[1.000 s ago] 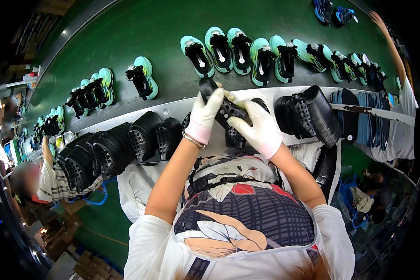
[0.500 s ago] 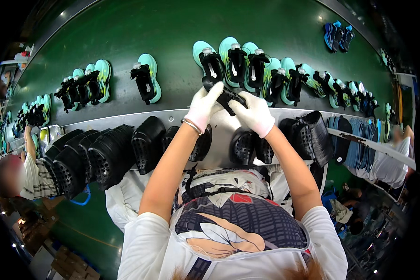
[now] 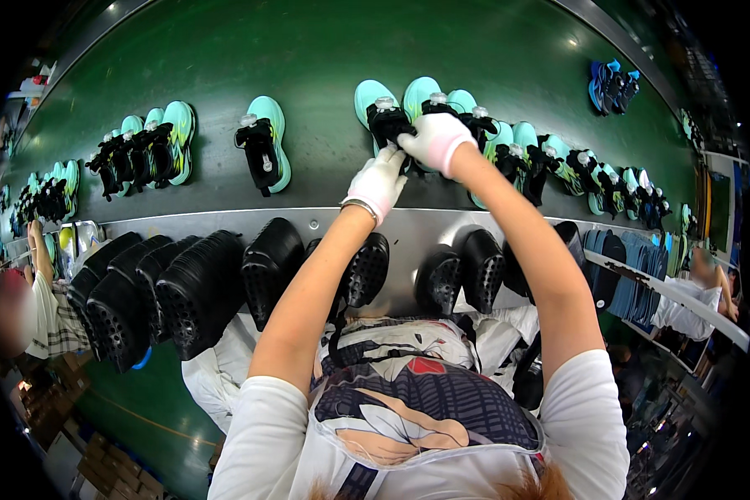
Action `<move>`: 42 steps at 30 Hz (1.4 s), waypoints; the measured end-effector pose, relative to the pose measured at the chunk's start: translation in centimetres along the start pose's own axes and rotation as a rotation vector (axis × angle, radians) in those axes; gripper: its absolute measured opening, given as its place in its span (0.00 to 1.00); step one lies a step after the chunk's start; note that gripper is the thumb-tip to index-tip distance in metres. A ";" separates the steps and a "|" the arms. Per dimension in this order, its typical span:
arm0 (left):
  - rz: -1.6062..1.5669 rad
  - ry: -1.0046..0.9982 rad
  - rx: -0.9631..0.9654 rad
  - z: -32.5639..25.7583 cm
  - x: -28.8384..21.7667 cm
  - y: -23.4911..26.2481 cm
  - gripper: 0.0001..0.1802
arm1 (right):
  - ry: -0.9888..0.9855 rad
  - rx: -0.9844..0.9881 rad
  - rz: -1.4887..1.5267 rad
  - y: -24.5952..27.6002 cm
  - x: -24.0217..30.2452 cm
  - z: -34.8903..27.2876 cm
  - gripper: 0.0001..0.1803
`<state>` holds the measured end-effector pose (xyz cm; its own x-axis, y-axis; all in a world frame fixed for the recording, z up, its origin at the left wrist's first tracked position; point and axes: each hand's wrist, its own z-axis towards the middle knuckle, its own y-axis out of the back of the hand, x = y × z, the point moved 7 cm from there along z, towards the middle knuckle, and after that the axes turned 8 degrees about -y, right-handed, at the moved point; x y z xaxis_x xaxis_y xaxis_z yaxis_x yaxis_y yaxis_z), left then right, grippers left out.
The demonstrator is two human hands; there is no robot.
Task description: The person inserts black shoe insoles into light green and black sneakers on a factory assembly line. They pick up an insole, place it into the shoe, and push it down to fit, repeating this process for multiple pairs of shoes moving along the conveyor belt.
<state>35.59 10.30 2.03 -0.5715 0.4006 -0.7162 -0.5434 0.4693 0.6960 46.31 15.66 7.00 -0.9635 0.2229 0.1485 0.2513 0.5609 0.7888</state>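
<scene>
Nearest, at six o'clock, a patterned apron over white sleeves, both bare forearms reaching up toward twelve. Just beyond, along the grey metal rail, stacks of black perforated shoe soles leaning in rows from nine o'clock across to three, with dark blue insoles stacked further toward three. Past the rail, on the green conveyor belt, left hand in a white glove, fingers curled and touching the lower edge of a black shoe upper; how firmly closed, cannot tell. Right hand, also white-gloved, closed over the same black upper at about one o'clock of the left hand, pressing it onto the teal soles lying side by side there. At ten o'clock of the hands, a single teal sole with black upper, then more such pairs toward nine. Toward three o'clock, a row of further teal pieces. Farthest, at one o'clock, a blue pair.
</scene>
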 end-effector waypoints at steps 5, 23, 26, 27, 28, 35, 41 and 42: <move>-0.022 0.348 0.084 0.4 2.2 -1.5 0.17 | -0.078 -0.094 -0.081 -3.7 1.7 0.6 0.17; -0.138 0.419 0.252 2.5 4.6 -1.2 0.18 | 0.042 -0.025 -0.130 -4.2 4.0 4.6 0.13; -0.114 0.371 0.321 2.5 4.3 -1.2 0.21 | 0.124 0.023 -0.253 -4.2 4.6 3.8 0.13; -0.128 0.384 0.310 2.4 4.7 -1.5 0.20 | 0.119 -0.028 -0.295 -4.1 4.9 3.6 0.12; -0.143 0.399 0.300 2.3 5.2 -1.7 0.20 | 0.114 -0.079 -0.337 -4.1 5.1 3.5 0.12; -0.126 0.398 0.332 2.6 5.4 -2.6 0.21 | 0.205 -0.014 -0.391 -3.9 5.7 3.3 0.12; -0.032 0.340 0.188 2.1 5.5 -2.5 0.24 | 0.156 -0.102 -0.236 -3.6 4.7 3.1 0.14; 0.033 0.321 0.246 2.2 4.9 -2.1 0.23 | 0.175 -0.109 -0.228 -3.6 4.3 3.0 0.15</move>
<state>35.25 13.00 -3.01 -0.7700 0.1708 -0.6148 -0.3805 0.6506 0.6572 41.52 16.98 3.05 -0.9976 -0.0446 0.0532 0.0246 0.4901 0.8713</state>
